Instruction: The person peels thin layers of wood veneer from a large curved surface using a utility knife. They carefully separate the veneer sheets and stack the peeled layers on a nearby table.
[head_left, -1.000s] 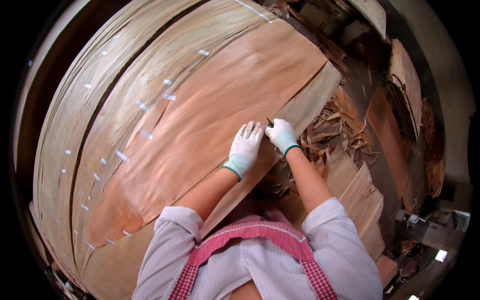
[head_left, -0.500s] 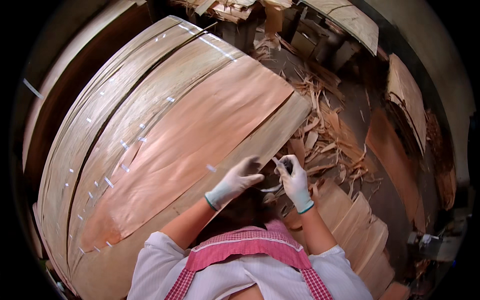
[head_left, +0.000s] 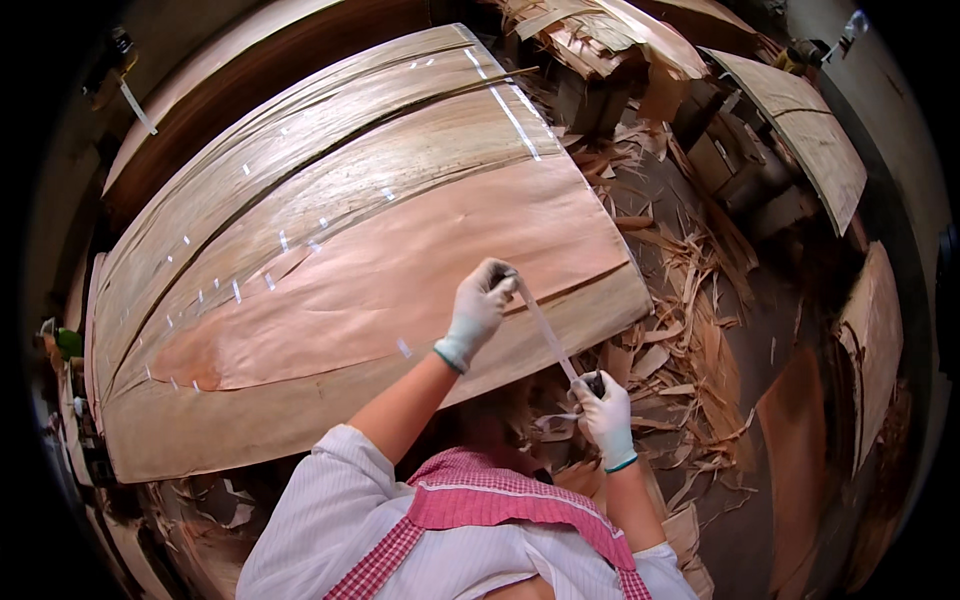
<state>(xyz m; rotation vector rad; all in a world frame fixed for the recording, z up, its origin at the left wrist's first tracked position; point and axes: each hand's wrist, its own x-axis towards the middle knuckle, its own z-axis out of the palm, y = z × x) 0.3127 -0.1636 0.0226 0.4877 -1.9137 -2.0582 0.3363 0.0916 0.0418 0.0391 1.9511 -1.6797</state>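
Observation:
A strip of whitish tape stretches between my two gloved hands. My left hand pinches its upper end above the pink-brown veneer sheet. Lower right, past the stack's near edge, my right hand is closed round the other end, together with a small dark object whose kind I cannot make out. A loose tape tail hangs beside that hand. The pink-brown sheet lies on a stack of pale wood veneer. Short tape pieces dot the sheet's edges, and a long tape strip runs along the far right edge.
Veneer scraps litter the floor to the right of the stack. Farther right stand more veneer piles, and a long brown sheet lies on the floor. Another tall stack rises at the far left.
My left hand has moved up and over the pink-brown sheet, while my right hand has gone lower. The tape is now drawn out between them. The whole view has shifted.

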